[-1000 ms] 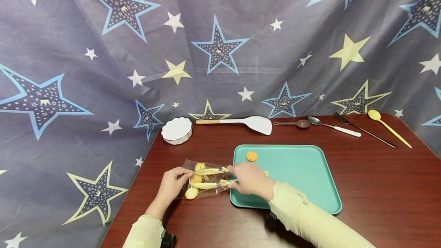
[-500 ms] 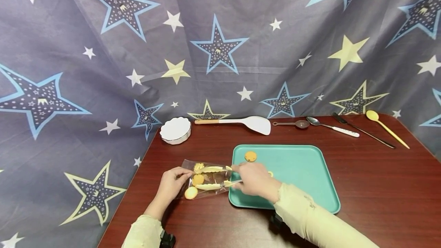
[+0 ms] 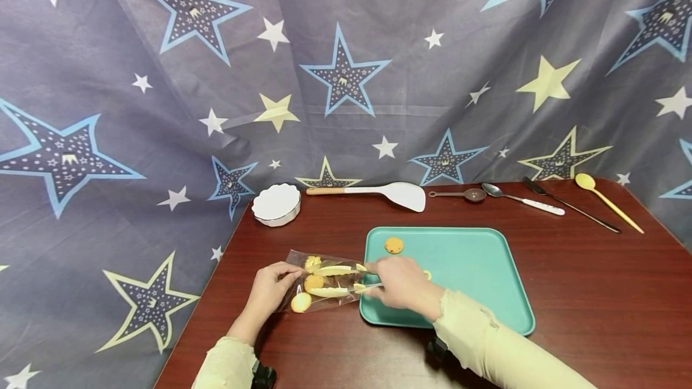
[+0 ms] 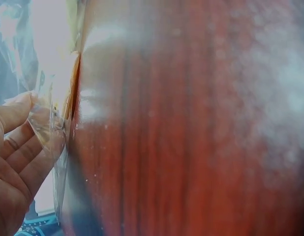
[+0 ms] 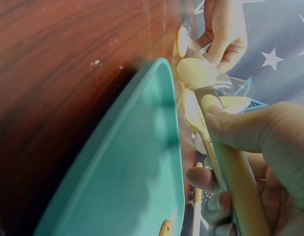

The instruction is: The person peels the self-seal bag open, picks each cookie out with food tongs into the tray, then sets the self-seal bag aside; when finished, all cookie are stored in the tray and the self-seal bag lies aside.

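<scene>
My left hand (image 3: 273, 287) pinches the edge of a clear plastic bag (image 3: 337, 308) between thumb and fingers at its left end. Several cookies are in the bag, among them a round golden cookie (image 3: 301, 302), a browner round cookie (image 3: 313, 283) and a curly one (image 3: 312, 263). With its fingers and thumb curled round them, my right hand (image 3: 400, 281) grips a pair of tongs (image 5: 235, 177). The tongs' pale yellow tips (image 3: 330, 292) lie inside the bag, spread apart, with no cookie seen clamped between them.
A teal tray (image 3: 476, 281) sits under my right hand, holding a round cookie (image 3: 394, 245) near its back left corner. Behind stand a white fluted dish (image 3: 277, 206), a white spatula (image 3: 402, 195), a brown measuring spoon (image 3: 474, 195), a metal spoon (image 3: 521, 199) and a yellow spoon (image 3: 608, 202).
The tongs and my right hand have drawn slightly to the right, so the tips sit farther from the bag's left end. My left hand stays on the bag's edge.
</scene>
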Demonstrator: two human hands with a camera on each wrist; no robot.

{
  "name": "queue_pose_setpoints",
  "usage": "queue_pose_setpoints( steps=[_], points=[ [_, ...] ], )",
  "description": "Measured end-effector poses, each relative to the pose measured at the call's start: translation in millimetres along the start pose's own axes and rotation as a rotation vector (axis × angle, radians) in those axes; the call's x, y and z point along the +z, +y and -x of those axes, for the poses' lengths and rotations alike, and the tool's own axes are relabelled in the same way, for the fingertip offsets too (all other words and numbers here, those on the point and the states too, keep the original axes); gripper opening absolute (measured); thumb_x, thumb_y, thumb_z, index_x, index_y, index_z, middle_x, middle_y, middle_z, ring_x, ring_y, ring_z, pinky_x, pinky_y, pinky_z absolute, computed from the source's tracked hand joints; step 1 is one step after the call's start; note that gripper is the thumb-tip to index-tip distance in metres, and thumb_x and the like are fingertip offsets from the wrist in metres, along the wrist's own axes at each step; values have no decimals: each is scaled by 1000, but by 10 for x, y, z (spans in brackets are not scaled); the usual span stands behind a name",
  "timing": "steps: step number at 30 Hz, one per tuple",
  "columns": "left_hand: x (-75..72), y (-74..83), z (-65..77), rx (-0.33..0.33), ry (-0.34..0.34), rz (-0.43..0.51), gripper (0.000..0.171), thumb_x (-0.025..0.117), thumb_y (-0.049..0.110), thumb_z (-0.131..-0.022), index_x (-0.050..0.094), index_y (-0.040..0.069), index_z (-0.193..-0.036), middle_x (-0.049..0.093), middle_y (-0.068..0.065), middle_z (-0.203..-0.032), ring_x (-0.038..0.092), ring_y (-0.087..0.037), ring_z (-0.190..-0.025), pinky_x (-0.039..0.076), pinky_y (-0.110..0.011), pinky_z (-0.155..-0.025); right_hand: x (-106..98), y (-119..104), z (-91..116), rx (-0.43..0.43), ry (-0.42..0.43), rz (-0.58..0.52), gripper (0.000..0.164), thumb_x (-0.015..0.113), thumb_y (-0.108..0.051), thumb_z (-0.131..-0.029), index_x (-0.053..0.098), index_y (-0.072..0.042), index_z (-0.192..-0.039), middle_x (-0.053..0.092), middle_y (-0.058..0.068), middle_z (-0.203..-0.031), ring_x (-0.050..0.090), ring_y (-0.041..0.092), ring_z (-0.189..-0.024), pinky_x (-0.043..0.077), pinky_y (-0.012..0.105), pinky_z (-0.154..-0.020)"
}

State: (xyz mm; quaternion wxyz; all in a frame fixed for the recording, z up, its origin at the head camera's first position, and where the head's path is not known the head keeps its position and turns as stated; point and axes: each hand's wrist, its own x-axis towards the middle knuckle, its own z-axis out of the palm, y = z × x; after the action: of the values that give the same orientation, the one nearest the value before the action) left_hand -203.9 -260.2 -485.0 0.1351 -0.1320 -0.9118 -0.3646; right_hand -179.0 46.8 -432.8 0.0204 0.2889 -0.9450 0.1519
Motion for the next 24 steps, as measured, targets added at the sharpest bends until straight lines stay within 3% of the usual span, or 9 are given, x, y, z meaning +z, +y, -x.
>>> queue_pose_setpoints(
  steps=[11,15,24],
  points=[
    [-10,16,-2,-11,-5,6,6,76,11,-84,80,13,-87,73,5,-86,69,-16,-89,54,-37,-81,-168,228,299,-53,59,5,52,75,-37,-85,65,-9,-127,69,9,-114,67,25,-98,56,43,-73],
    [-21,14,-8,0,-1,-12,7,76,8,-83,80,12,-88,73,7,-86,69,-17,-89,54,-40,-82,-292,339,457,-58,94,-32,51,74,-36,-86,65,-7,-127,70,7,-111,68,23,-95,55,42,-73],
    [-19,-24,-22,15,1,-64,6,78,9,-82,80,13,-87,73,7,-86,70,-17,-89,54,-40,-83,-636,719,859,59,166,-49,51,76,-35,-84,66,-7,-126,72,3,-101,68,23,-90,54,44,-71]
  ],
)
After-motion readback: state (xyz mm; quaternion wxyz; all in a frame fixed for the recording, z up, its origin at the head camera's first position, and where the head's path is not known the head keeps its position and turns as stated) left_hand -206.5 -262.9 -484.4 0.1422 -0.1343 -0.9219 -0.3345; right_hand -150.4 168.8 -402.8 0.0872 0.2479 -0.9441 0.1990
